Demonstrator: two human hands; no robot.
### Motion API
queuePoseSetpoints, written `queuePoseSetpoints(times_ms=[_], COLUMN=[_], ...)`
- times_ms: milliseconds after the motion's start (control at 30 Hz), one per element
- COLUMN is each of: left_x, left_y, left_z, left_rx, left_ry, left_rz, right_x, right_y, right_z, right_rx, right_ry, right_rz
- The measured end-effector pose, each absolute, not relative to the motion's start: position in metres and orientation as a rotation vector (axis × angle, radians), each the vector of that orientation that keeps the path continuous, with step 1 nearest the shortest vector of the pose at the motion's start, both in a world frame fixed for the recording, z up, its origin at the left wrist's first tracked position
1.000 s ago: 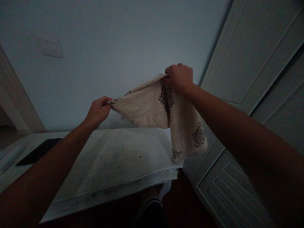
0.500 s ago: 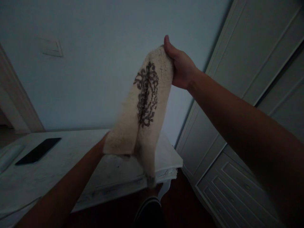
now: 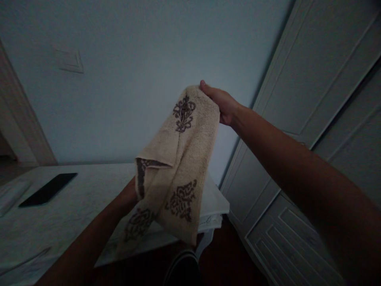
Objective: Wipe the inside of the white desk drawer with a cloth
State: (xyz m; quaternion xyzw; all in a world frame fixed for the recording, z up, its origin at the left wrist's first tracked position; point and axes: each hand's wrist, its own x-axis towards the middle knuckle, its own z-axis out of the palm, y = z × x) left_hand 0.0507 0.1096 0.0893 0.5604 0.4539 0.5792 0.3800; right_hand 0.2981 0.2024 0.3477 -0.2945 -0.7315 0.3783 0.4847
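A beige towel (image 3: 198, 147) with dark brown ornaments hangs partly folded in front of me, above the edge of a white table. My right hand (image 3: 224, 104) grips its upper right edge, thumb on top and the other fingers mostly hidden behind the cloth. Lower down on the left, my left hand (image 3: 133, 190) reaches in behind the towel's folded side; its fingers are covered by the fabric. A flap there turns over and shows a darker reverse. The lower end of the towel droops past the table's front edge.
On the left of the white table (image 3: 98, 178) lie a dark flat slab like a tablet (image 3: 49, 189) and a pale object (image 3: 12, 194). A wardrobe with drawers (image 3: 297, 222) stands close on the right. Behind is a wall with a light switch (image 3: 70, 60).
My right hand has come down with the top of the towel. The cloth hangs more spread out, showing more ornaments, and its left side has folded over my left hand.
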Motion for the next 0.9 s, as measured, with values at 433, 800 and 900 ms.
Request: queuePoseSetpoints(times_ms=[433, 800, 900], left_x=[0.144, 0.092, 0.068], left_y=[0.126, 0.174, 0.184], left_z=[0.113, 0.195, 0.213], left_rx=[1.516, 1.009, 0.971], left_ry=[0.846, 0.812, 0.898], left_rz=[1.412, 2.021, 2.089], right_x=[0.287, 0.365, 0.374], right_y=[0.192, 0.229, 0.226], right_z=[0.346, 0.339, 0.326], right_rx=[-0.761, -1.198, -1.257], right_ry=[-1.774, -1.595, -1.556], right_rz=[0.896, 0.652, 0.762])
